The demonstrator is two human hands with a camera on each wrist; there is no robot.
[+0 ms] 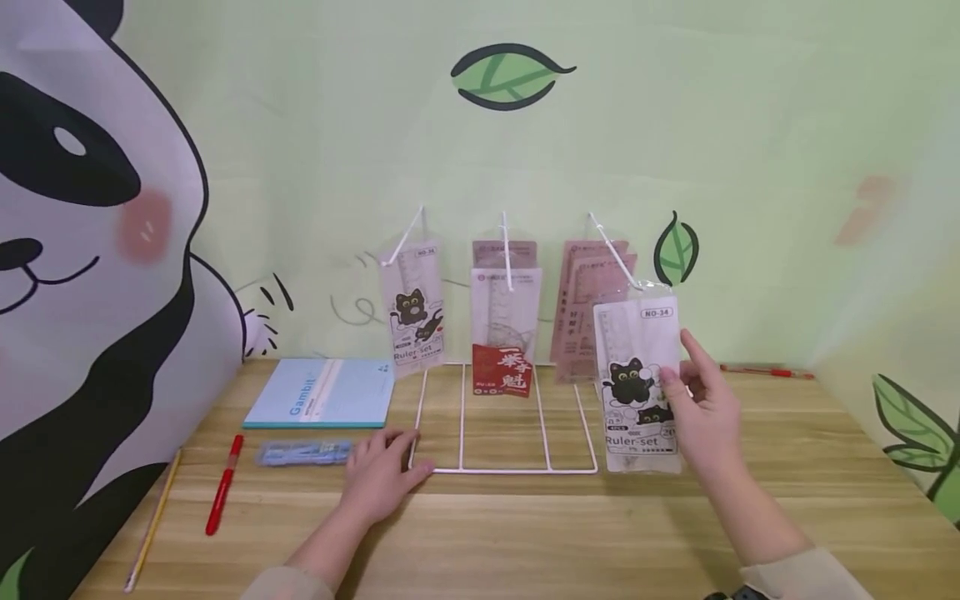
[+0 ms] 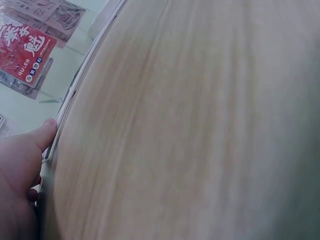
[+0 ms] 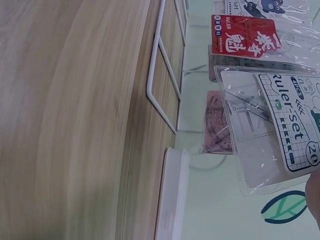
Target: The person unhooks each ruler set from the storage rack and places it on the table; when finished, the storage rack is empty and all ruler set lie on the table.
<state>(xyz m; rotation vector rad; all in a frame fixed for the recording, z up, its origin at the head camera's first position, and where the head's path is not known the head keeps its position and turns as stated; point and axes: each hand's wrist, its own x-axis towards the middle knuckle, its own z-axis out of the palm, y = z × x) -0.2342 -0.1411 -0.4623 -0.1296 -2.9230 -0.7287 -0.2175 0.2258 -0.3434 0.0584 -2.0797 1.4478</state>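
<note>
A white wire display rack (image 1: 517, 472) stands on the table with three hooks sloping forward. My left hand (image 1: 382, 473) holds the front left corner of its base, and in the left wrist view the thumb (image 2: 46, 134) lies against the wire. My right hand (image 1: 703, 408) pinches the right edge of a ruler-set packet (image 1: 637, 392) with black cats, its top at the tip of the right hook (image 1: 618, 262). Pink ruler packets (image 1: 577, 333) hang behind it. On the middle hook is a red-labelled ruler packet (image 1: 501, 367); another cat ruler-set packet (image 1: 412, 317) hangs on the left hook.
Left of the rack lie a light blue notebook (image 1: 318, 393), a blue clear-wrapped packet (image 1: 303, 453), a red pen (image 1: 225, 485) and a yellow pencil (image 1: 153, 521). Another red pen (image 1: 765, 371) lies at the back right. A wall with panda and leaf pictures stands behind the table.
</note>
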